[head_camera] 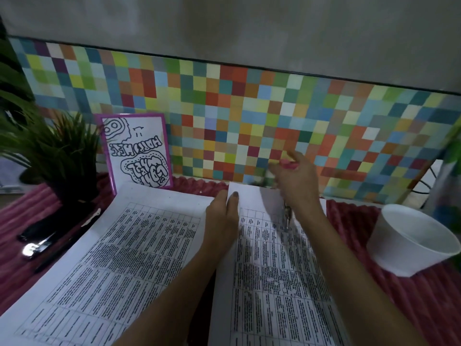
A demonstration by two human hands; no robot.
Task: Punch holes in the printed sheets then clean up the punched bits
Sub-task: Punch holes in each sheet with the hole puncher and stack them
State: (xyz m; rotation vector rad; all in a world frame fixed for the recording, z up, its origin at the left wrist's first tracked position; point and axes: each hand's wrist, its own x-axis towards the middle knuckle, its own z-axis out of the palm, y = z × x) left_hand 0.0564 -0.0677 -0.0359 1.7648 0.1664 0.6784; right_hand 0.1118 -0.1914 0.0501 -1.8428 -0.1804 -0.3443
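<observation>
Two printed sheets with tables of text lie on a pink ribbed cloth, the left sheet and the right sheet. My left hand pinches the right sheet near its top left corner, thumb on top. Blurred by motion, my right hand hovers over that sheet's top edge and grips a pink-handled hole punch. A metal part hangs below the hand. A few small white punched bits lie on the middle of the right sheet.
A white bowl stands at the right on the cloth. At the left are a potted plant, a purple-framed drawing and dark pens and tools. A multicoloured checkered wall closes the back.
</observation>
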